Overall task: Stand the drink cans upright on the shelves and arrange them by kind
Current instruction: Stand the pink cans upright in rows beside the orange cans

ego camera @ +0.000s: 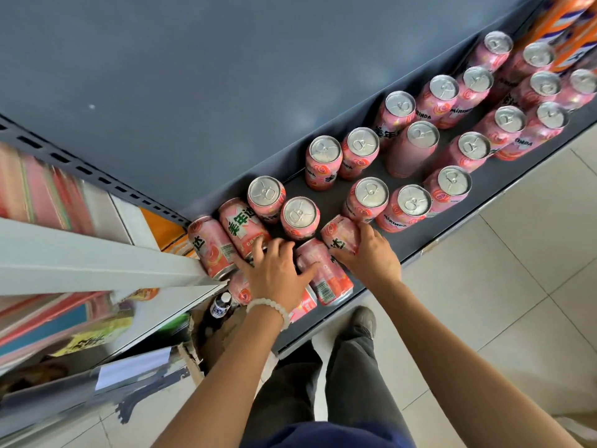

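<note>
Several pink Mirinda cans stand upright on a dark shelf (416,240), among them one near the front (370,198). At the shelf's left end several more lie on their sides. My left hand (274,273) reaches over these, fingers spread and curled around a lying can (240,291) mostly hidden beneath it, touching another lying can (244,226). My right hand (368,257) grips a lying can (340,232) from its right side. Between the hands lies one more can (323,276), and another (211,247) lies at the far left.
Orange cans (568,27) stand at the shelf's far right end. A white shelf post (97,263) and blurred goods sit to the left. A dark bottle (221,307) in a cardboard box is below. Tiled floor (517,270) and my legs are on the right.
</note>
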